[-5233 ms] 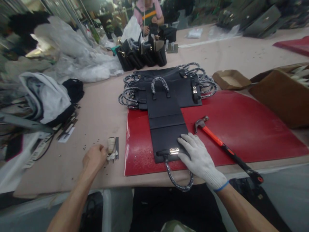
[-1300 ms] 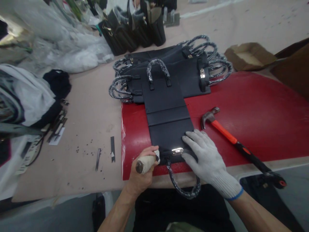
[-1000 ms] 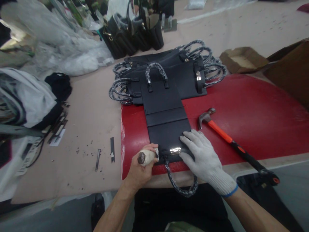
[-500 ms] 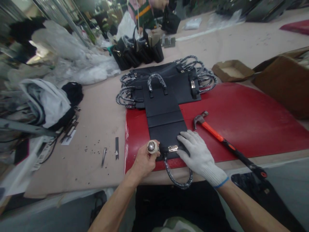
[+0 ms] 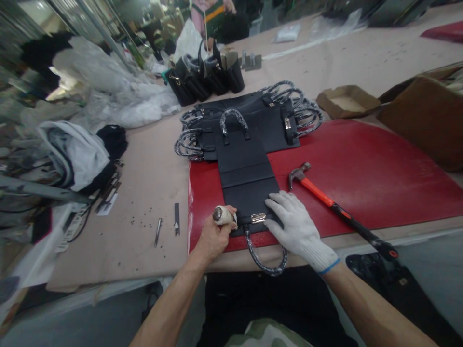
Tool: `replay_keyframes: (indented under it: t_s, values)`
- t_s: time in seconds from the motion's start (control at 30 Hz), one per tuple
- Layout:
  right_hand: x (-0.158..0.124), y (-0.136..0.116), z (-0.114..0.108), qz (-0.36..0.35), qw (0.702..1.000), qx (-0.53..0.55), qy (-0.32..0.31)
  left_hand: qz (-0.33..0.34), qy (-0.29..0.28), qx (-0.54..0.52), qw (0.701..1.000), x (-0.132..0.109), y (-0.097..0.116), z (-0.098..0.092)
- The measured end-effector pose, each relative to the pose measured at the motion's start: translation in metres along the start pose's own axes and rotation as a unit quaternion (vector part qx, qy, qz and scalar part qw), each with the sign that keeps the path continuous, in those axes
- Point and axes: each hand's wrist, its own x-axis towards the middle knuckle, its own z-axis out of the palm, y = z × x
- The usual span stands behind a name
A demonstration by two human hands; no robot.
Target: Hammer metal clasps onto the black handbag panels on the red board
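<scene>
Wrapped around a short tool with a pale taped body and a round metal end [image 5: 218,214] is my bare left hand [image 5: 213,236]. The tool leans left, and its lower end is hidden at the near left corner of a black bag panel [image 5: 248,166]. In a white glove, my right hand [image 5: 294,224] lies flat with fingers spread on the panel's right side. Between the hands sits a shiny metal clasp [image 5: 258,218]. A plastic-wrapped handle [image 5: 265,265] loops over the table's front edge. The panel rests on a red mat [image 5: 325,168].
A claw hammer [image 5: 325,200] lies right of the panel. More black panels [image 5: 278,123] with wrapped handles lie behind. Black bags [image 5: 206,74] stand farther back, near a person [image 5: 213,14]. A metal rod [image 5: 158,232] and a flat strip [image 5: 177,217] lie left; cardboard boxes [image 5: 349,101] stand right.
The tool in my left hand has tipped to the left, its metal end shifting that way. My right hand stays on the panel. The view has shifted slightly.
</scene>
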Motion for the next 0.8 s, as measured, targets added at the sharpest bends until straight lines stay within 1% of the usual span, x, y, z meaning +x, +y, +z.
replay_keyframes:
  t_s: [0.1, 0.33, 0.5, 0.6, 0.67, 0.73, 0.8]
  values:
    - [0.001, -0.002, -0.001, 0.003, 1.0, -0.001, -0.001, -0.007, 0.0, -0.001, 1.0, 0.0, 0.0, 0.0]
    - [0.001, -0.002, -0.002, 0.003, 1.0, 0.003, 0.002, 0.016, 0.004, 0.024, 1.0, -0.002, 0.001, 0.004]
    - [0.001, -0.001, -0.003, -0.001, 1.0, 0.017, 0.007, 0.014, -0.027, 0.049, 0.998, 0.001, 0.005, 0.003]
    - [0.002, 0.002, -0.014, 0.01, 0.999, 0.021, 0.028, 0.009, -0.043, 0.06, 0.997, 0.003, 0.007, 0.001]
    - [0.001, 0.009, -0.026, 0.029, 0.997, -0.016, 0.065, 0.011, -0.043, 0.069, 0.997, 0.003, 0.007, 0.001]
    - [-0.002, 0.02, -0.04, 0.065, 0.989, -0.09, 0.096, 0.019, -0.037, 0.073, 0.996, 0.002, 0.006, 0.001]
    - [-0.009, 0.034, -0.052, 0.118, 0.973, -0.178, 0.087, 0.026, -0.036, 0.071, 0.997, 0.001, 0.006, 0.002]
